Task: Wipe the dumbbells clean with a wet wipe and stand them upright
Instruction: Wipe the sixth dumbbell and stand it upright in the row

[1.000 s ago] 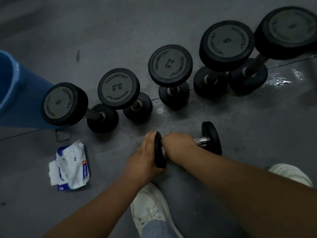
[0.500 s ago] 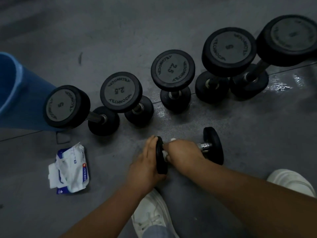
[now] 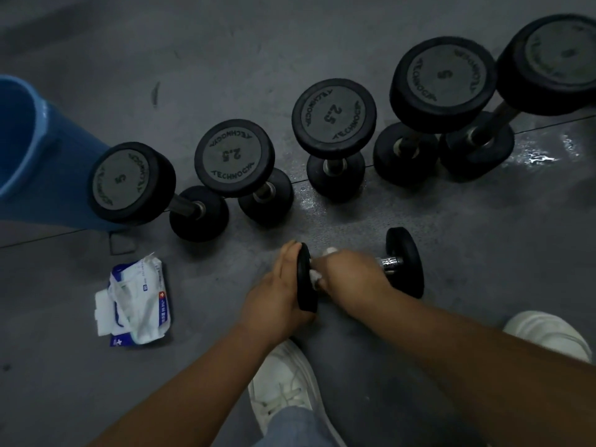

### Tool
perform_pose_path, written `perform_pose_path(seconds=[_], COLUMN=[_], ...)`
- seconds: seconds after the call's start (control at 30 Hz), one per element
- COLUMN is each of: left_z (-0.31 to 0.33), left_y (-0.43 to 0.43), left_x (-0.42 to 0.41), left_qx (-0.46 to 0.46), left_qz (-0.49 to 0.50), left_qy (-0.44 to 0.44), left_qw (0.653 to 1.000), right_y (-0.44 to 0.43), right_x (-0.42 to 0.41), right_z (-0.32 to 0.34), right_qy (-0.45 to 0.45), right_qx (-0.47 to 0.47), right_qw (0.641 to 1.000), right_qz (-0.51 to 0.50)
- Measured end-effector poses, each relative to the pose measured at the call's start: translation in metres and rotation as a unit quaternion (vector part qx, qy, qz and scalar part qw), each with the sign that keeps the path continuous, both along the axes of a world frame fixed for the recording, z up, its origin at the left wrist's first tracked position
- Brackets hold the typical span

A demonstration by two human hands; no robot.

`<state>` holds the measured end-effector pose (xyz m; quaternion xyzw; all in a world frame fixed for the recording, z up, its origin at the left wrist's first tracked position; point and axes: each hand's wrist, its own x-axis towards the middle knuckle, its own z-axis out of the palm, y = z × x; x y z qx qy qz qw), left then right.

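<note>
Rubbing the wet wipe [image 3: 314, 276], now showing whiter beside the knuckles than a second ago, the right hand [image 3: 351, 275] is curling round the handle [image 3: 390, 262] while the left hand [image 3: 277, 295] is clasping the left plate of the small dumbbell [image 3: 405, 262] lying on the near floor, wiping evidently unfinished.

Black dumbbells [image 3: 332, 124] – blue bucket [image 3: 48, 188], white/blue wipes pkt [image 3: 135, 301], grey floor [image 3: 96, 43].

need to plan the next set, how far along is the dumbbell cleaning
Done: five dumbbells stand upright in a row; whether they were wiped cannot be seen. In hand: the small dumbbell lies on its side, left hand holding one end, right hand gripping a wet wipe round the handle. Left: finish wiping it and stand it up.
</note>
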<state>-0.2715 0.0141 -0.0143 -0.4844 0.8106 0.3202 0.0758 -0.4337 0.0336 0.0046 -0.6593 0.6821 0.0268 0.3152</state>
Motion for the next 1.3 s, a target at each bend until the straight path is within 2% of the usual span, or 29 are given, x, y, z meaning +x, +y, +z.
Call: perform_pose_path(seconds=[0.07,0.1,0.13,0.17,0.2,0.23,0.27,0.3,0.4,0.43,0.53,0.57,0.63,0.67,0.77,0.83,1.07,1.2,1.3], left_z=[-0.002,-0.002,-0.002,-0.003,-0.002,-0.001,-0.001,-0.001,0.001,0.001,0.001,0.001,-0.002,-0.003,-0.009,-0.010,-0.011,-0.011,-0.010], left_y=[0.002,0.003,0.004,0.004,0.003,0.003,0.003,0.003,0.007,0.008,0.010,0.009,0.007,0.007,0.015,0.019,0.014,0.021,0.019], left_x=[0.001,0.001,0.002,0.002,0.002,0.002,0.001,0.001,-0.001,-0.001,-0.002,-0.003,-0.002,-0.001,0.003,0.005,0.002,0.003,0.003], left_qx=[0.002,0.003,0.001,-0.005,-0.010,-0.012,-0.011,-0.009,-0.009,-0.007,-0.001,0.004,0.010,0.007,-0.002,-0.005,-0.001,-0.009,-0.011], left_qz=[0.002,0.003,0.003,0.004,0.003,0.004,0.008,0.011,0.019,0.025,0.036,0.038,0.038,0.038,0.030,0.029,0.038,0.051,0.049], left_qy=[0.005,0.005,0.004,0.004,0.003,0.006,0.011,0.017,0.031,0.031,0.036,0.038,0.041,0.043,0.045,0.052,0.046,0.047,0.052], left_qw=[1.000,1.000,1.000,1.000,1.000,1.000,1.000,1.000,0.999,0.999,0.999,0.999,0.998,0.998,0.999,0.998,0.998,0.998,0.997], right_y=[0.018,0.026,0.032,0.035,0.034,0.035,0.037,0.039,0.033,0.028,0.018,0.018,0.025,0.028,0.025,0.016,0.020,-0.001,0.009], right_x=[0.003,0.010,0.019,0.027,0.036,0.044,0.047,0.047,0.041,0.040,0.046,0.049,0.054,0.056,0.067,0.071,0.073,0.065,0.073], right_z=[-0.001,-0.001,0.000,0.002,0.004,0.006,0.006,0.004,0.000,0.000,-0.005,-0.006,-0.009,-0.012,-0.017,-0.019,-0.034,-0.039,-0.042], right_qy=[-0.101,-0.180,-0.275,-0.375,-0.466,-0.526,-0.550,-0.552,-0.557,-0.558,-0.537,-0.537,-0.543,-0.534,-0.486,-0.457,-0.480,-0.507,-0.486], right_qx=[-0.053,-0.065,-0.074,-0.067,-0.035,0.007,0.043,0.077,0.156,0.174,0.189,0.181,0.163,0.159,0.148,0.139,0.162,0.151,0.124], right_qw=[0.988,0.959,0.891,0.772,0.617,0.473,0.383,0.346,0.311,0.313,0.378,0.383,0.360,0.368,0.438,0.453,0.452,0.401,0.403], right_qz=[-0.105,-0.209,-0.353,-0.508,-0.633,-0.706,-0.740,-0.755,-0.754,-0.749,-0.730,-0.730,-0.741,-0.744,-0.742,-0.753,-0.735,-0.748,-0.765])
